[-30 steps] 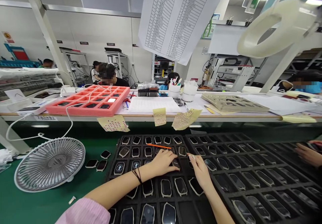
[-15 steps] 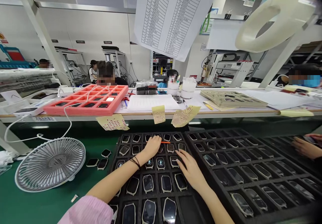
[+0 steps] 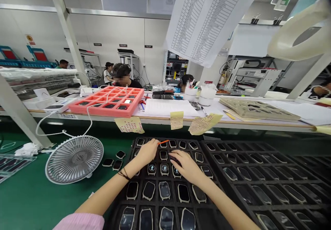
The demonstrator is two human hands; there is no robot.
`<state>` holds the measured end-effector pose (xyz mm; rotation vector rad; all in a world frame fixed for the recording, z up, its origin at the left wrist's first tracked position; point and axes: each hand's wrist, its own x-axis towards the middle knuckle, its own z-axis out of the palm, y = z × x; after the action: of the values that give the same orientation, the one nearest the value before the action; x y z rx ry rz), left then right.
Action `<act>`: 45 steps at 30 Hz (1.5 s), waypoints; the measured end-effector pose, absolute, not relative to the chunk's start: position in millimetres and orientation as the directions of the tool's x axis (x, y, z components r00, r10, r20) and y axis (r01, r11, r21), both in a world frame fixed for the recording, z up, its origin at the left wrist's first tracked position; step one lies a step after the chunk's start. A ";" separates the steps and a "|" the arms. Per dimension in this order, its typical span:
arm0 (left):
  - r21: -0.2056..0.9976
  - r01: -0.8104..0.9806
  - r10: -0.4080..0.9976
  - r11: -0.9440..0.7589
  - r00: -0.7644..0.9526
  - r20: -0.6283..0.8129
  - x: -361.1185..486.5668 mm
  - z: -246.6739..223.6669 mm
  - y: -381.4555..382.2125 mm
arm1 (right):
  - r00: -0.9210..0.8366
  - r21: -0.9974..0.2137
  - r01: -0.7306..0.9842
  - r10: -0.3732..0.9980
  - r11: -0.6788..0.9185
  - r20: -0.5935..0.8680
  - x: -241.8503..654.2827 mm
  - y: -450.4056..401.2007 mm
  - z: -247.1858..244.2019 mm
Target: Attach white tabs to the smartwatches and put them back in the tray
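Note:
My left hand [image 3: 148,152] is over the far rows of a black compartment tray [image 3: 205,218] of smartwatches. An orange stick [image 3: 163,142] juts from its fingertips and looks pinched there. My right hand [image 3: 184,165] lies just nearer, its fingers curled over a dark watch [image 3: 174,159], which they partly hide. Below my hands, several watches with pale bumpers sit in their own cells, and some have lit faces, such as one watch [image 3: 164,169]. A second black tray of watches [image 3: 258,175] adjoins on the right.
A grey desk fan [image 3: 74,159] and several loose watches [image 3: 117,164] lie on the green mat to the left. Beyond the trays runs a bench edge [image 3: 165,124], holding a red tray [image 3: 106,101], papers and cups. Co-workers sit beyond it.
The view has swung, moving the scene rightward. The orange stick has gone from lying on the tray to my left fingertips. My right hand has moved farther onto the tray, closer to my left.

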<state>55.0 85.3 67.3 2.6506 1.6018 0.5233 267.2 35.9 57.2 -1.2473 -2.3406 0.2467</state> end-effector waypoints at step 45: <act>0.794 0.608 0.983 -0.015 -0.137 0.123 -85.3 21.9 -44.9 | -0.272 -0.944 0.236 0.948 0.231 0.164 91.3 165.3 12.7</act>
<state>-85.3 -44.9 21.9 1.6513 1.7833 1.0144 91.3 165.3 12.7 -1.1143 -1.6844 1.0934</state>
